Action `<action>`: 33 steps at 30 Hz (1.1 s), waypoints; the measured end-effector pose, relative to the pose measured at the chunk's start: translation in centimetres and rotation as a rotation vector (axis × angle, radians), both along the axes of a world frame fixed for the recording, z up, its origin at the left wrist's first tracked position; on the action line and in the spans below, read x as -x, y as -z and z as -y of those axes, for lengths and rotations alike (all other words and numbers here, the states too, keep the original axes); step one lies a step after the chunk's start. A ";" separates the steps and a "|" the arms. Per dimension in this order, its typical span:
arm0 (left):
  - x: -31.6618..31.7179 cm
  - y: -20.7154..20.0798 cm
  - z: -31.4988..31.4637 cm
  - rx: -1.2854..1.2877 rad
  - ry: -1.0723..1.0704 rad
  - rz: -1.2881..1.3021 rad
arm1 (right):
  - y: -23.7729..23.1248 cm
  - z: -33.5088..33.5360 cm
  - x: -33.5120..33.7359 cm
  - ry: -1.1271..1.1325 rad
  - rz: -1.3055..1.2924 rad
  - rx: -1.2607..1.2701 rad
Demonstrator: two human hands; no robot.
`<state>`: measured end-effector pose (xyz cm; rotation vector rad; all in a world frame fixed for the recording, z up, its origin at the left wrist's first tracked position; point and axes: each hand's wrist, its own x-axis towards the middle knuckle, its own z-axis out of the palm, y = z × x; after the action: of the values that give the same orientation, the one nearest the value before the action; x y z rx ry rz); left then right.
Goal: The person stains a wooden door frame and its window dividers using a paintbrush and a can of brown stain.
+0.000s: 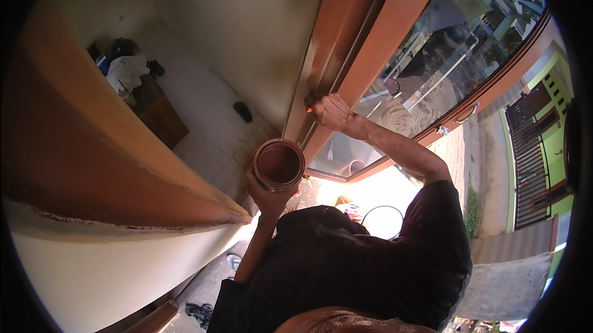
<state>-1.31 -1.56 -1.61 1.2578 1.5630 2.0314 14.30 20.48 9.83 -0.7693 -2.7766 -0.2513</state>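
Left hand [269, 197] wrapped around a round brown can [278, 152], right hand [333, 112] squeezed around a small orange-ended tool [309, 109], mostly hidden by the fingers, brown wooden frame [338, 30] just past that fist.

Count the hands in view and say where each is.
2: the left hand, around an open can near the picture's middle; the right hand, above and right of it at the brown frame, gripping a mostly hidden orange-tipped thing.
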 end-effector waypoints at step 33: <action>-0.3 0.0 -0.7 -0.029 0.002 -0.047 | -27.1 1.1 0.7 -0.006 -0.391 -0.833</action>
<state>-0.98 -0.87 -1.63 1.3267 1.5573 2.0445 13.64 19.41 36.97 -0.5066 -2.0162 -1.0387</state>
